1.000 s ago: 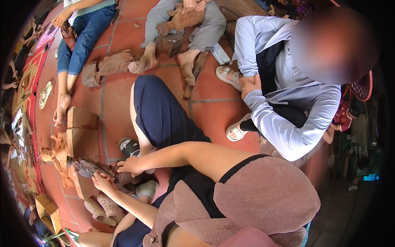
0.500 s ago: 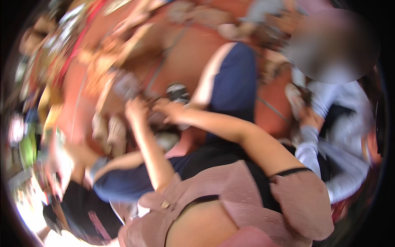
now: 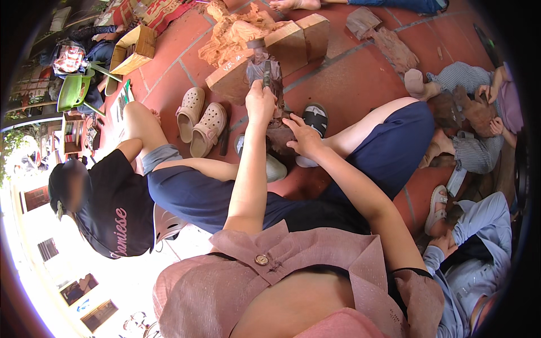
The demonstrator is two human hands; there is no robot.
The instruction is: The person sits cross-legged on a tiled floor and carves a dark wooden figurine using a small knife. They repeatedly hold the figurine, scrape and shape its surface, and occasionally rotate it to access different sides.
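A dark brown carved wooden piece [image 3: 276,84] stands on the floor between my legs, its lower part partly behind my hands. My left hand [image 3: 261,106] is closed around a narrow dark tool [image 3: 267,73] that points away from me, along the carving; its exact kind I cannot make out. To the right, my right hand [image 3: 306,138] has its fingers apart, the tips at the lower part of the carving. Whether they press on the wood is hard to see.
Just behind the carving lie pale wood blocks [image 3: 287,42] and an orange-brown carved piece [image 3: 239,36]. Beige clogs [image 3: 207,129] sit left of it, a black sandal [image 3: 315,118] right. A person in black [image 3: 115,203] sits at left; others sit at right, with another dark carving [image 3: 479,115].
The earlier frame is blurred. My view has swung, so my hands and the carving now appear farther right and higher. My left hand now shows closed on the tool; my right fingers stay near the carving.
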